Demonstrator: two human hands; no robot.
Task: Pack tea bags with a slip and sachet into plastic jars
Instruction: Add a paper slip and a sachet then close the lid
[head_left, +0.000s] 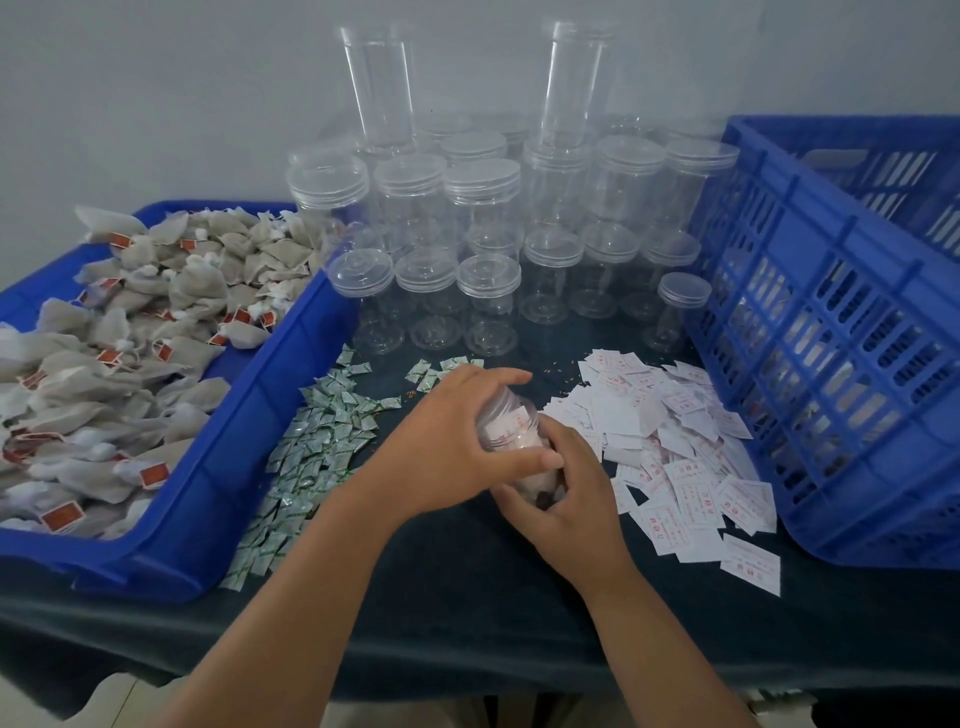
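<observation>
Both hands hold one clear plastic jar (491, 436), tilted, over the dark bench (467, 597), between the green sachets (322, 431) and the white slips (675, 441). The left hand (447, 441) curls its fingers (493, 376) over the jar, and the right hand (566, 499) grips it from below. Inside the jar show a red-printed slip (514, 422) and pale tea bags (532, 441).

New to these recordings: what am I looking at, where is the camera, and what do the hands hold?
No machine here: a person works bare-handed, filmed by one head-worn camera looking down. The left hand and right hand both grip a tilted clear plastic jar with a printed slip showing inside. On the dark table lie a blue tray of tea bags at left, green-and-white sachets, a pile of paper slips, and empty lidded jars behind. A blue crate stands at right.
</observation>
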